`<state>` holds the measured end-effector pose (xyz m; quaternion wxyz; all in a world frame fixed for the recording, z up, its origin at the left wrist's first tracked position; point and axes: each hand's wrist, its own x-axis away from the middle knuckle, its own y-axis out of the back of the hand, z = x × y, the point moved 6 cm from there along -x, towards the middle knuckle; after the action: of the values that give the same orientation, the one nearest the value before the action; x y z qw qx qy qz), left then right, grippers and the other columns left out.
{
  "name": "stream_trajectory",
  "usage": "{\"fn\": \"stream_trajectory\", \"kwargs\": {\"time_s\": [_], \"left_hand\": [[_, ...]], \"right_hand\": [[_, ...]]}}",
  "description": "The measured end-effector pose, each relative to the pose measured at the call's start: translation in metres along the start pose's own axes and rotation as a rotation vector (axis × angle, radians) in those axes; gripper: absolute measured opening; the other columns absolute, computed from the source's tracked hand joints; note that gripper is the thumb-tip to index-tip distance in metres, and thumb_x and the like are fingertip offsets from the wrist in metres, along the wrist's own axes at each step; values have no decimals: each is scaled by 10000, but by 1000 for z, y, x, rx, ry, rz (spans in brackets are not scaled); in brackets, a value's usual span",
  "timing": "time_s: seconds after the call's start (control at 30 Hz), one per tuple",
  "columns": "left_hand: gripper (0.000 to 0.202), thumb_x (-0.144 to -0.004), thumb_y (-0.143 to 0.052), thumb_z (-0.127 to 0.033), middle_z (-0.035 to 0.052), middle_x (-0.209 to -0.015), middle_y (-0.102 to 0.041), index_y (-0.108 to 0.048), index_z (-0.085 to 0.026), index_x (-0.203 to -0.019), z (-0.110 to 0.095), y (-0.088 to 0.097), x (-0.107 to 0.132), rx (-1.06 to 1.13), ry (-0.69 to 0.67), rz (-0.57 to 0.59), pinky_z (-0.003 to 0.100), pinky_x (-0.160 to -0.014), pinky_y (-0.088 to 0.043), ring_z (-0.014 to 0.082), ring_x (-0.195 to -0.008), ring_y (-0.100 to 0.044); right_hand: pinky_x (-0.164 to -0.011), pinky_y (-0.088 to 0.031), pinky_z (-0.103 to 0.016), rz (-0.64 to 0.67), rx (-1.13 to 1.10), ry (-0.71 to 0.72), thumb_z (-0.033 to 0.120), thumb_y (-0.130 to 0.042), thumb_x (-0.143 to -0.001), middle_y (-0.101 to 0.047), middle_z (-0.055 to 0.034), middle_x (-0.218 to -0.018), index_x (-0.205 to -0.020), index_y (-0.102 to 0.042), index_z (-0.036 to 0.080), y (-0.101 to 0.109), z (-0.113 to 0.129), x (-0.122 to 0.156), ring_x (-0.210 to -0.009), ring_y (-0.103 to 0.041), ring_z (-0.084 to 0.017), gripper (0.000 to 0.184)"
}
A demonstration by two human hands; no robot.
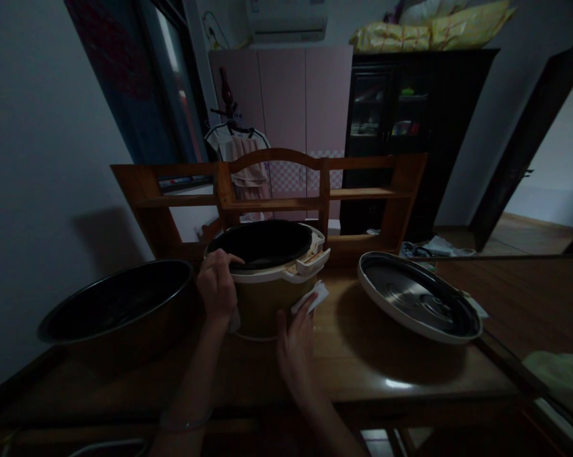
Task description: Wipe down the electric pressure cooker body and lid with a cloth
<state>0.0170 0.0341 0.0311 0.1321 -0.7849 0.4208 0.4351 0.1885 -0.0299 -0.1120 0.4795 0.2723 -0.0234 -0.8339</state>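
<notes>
A yellow and cream electric cooker (pixel 271 289) stands open on the wooden desk (pixel 362 362), its dark inner bowl showing. My left hand (pixel 216 285) grips the cooker's left rim, fingers curled over the edge. My right hand (pixel 296 339) presses a white cloth (pixel 315 296) against the cooker's front right side, fingers closed on the cloth. The cooker's lid (pixel 417 297) lies upside down on the desk to the right, shiny inner side up.
A large dark pan (pixel 119 304) sits at the left of the desk. A wooden shelf unit (pixel 276 190) stands behind the cooker. Pink wardrobe, black cabinet and an open doorway lie beyond. The room is dim.
</notes>
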Motion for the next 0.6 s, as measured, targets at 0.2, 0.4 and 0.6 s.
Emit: {"fn": "stream_trajectory", "kwargs": {"time_s": [0.2,0.4,0.6], "left_hand": [[579,-1033,-247,-478,45,-894,-645,-671,-230,-727,-1,-1,0,-36,-21,18,340,-961,-408,207,-973,-586],[565,-1035,-257,-471,42,-874,-624,-663,-229,-725,-1,-1,1,-20,-21,16,344,-937,-407,207,-955,-584],[563,-1033,-257,-468,43,-885,-628,-657,-224,-720,0,-1,1,-20,-7,9,338,-934,-411,202,-943,-586]], "right_hand": [[-1191,-239,-593,10,34,35,604,-467,-987,31,-227,-1653,-1581,142,68,-2,-1,1,-1540,-69,-373,1005],[-1196,-205,-618,-16,29,61,614,-483,-976,129,-239,-1634,-1546,235,59,-8,0,3,-1538,38,-363,1072],[-1217,-165,-597,1,1,39,599,-485,-982,140,-195,-1645,-1563,214,99,-5,0,3,-1542,53,-337,1037]]}}
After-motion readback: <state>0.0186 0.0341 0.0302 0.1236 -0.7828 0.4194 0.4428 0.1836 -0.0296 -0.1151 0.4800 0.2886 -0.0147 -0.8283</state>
